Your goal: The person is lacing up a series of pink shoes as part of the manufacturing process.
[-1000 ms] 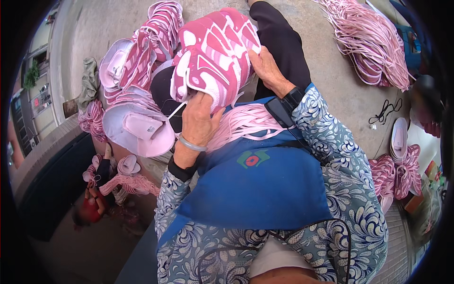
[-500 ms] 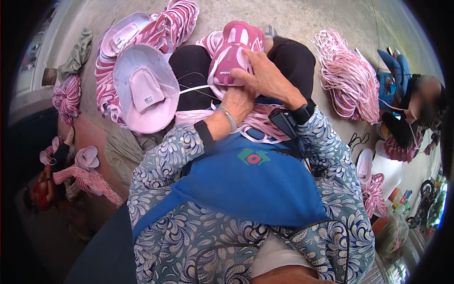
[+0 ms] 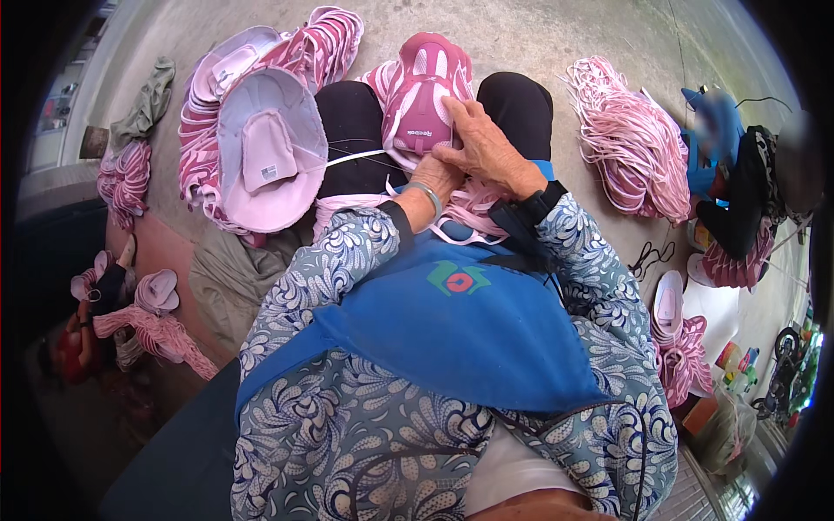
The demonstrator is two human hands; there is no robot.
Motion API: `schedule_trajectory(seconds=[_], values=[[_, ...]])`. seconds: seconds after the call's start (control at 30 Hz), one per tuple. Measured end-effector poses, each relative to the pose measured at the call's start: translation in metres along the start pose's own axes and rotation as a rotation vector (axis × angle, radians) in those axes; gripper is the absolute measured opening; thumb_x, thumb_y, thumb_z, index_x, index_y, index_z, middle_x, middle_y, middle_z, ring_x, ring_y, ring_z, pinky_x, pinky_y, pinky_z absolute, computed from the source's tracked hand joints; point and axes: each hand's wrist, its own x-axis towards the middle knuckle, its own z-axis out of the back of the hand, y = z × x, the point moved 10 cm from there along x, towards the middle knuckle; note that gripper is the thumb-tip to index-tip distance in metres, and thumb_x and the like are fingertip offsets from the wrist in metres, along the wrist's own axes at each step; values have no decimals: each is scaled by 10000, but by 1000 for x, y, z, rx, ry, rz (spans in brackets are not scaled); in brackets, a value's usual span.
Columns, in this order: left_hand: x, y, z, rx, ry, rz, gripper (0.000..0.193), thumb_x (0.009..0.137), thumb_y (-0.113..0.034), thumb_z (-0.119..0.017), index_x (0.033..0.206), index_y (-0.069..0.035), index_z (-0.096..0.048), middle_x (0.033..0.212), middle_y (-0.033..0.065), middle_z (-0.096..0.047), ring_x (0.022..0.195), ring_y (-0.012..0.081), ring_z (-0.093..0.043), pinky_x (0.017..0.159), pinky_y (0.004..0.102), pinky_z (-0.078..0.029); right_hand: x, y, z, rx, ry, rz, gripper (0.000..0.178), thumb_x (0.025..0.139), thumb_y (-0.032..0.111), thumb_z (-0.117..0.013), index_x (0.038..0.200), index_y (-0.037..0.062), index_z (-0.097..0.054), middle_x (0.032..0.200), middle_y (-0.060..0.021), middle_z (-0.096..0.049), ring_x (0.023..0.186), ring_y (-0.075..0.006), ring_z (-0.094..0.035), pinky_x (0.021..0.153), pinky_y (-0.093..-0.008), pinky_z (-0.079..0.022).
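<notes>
A dark pink and pale pink shoe upper (image 3: pixel 426 108) lies over my lap between my knees, its nearer edge toward me. My left hand (image 3: pixel 434 178) is closed at that edge, its fingertips hidden beneath the upper and behind my other hand. My right hand (image 3: pixel 486 148) grips the right side of the same edge, fingers bent along the upper and thumb crossing near the left hand. From the hands a white strip (image 3: pixel 356 157) runs left to a stack of nested shoe uppers (image 3: pixel 271 148), with thin thread beside it. Pink laces (image 3: pixel 347 204) lie on my lap, partly under my wrists.
On the floor to the right is a large heap of pink laces (image 3: pixel 634 148). Further right, a person (image 3: pixel 738 191) sits near more pink uppers. More laced uppers (image 3: pixel 126 178) lie at far left beside a grey-green cloth (image 3: pixel 143 104). Another person (image 3: pixel 82 339) is at lower left.
My right hand has drawn down and left, closer to my left hand. My left hand stays at the upper's edge. The view has shifted slightly, and the person at right has moved.
</notes>
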Motion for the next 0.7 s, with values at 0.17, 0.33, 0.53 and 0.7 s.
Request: schedule_trajectory(seconds=[0.17, 0.33, 0.53, 0.7], values=[[2, 13, -27, -53, 5, 177, 405, 862, -180, -461, 1261, -125, -498, 1267, 100, -504, 1138, 286, -503, 896, 422, -423, 20, 5, -10, 66, 72, -127, 711, 790, 408, -634, 1282, -15, -341, 1089, -281, -489, 998, -443, -504, 851, -449, -450], [-9, 8, 5, 111, -194, 187, 390, 888, -239, -434, 1262, -150, -503, 1301, 66, -467, 1203, 290, -410, 936, 556, -317, 19, 28, -14, -393, -212, -7, 608, 817, 363, -605, 1261, 23, -366, 968, -260, -500, 833, -405, -565, 685, -417, -509], [-100, 75, 89, -802, -537, 305, 140, 770, -101, -577, 887, -58, -640, 900, 99, -625, 758, 276, -636, 654, 382, -515, 2, 20, 0, -340, -241, 39, 520, 851, 297, -572, 1281, 84, -371, 993, -221, -502, 857, -389, -559, 715, -426, -501], [-85, 101, 97, -706, -617, 159, 907, 598, -201, -756, 1368, -82, -292, 1357, 232, -307, 1256, 377, -327, 1046, 430, -282, -3, 58, 32, -199, -199, 235, 313, 880, 145, -571, 1112, -57, -515, 1046, -185, -588, 871, -226, -606, 747, -335, -507]])
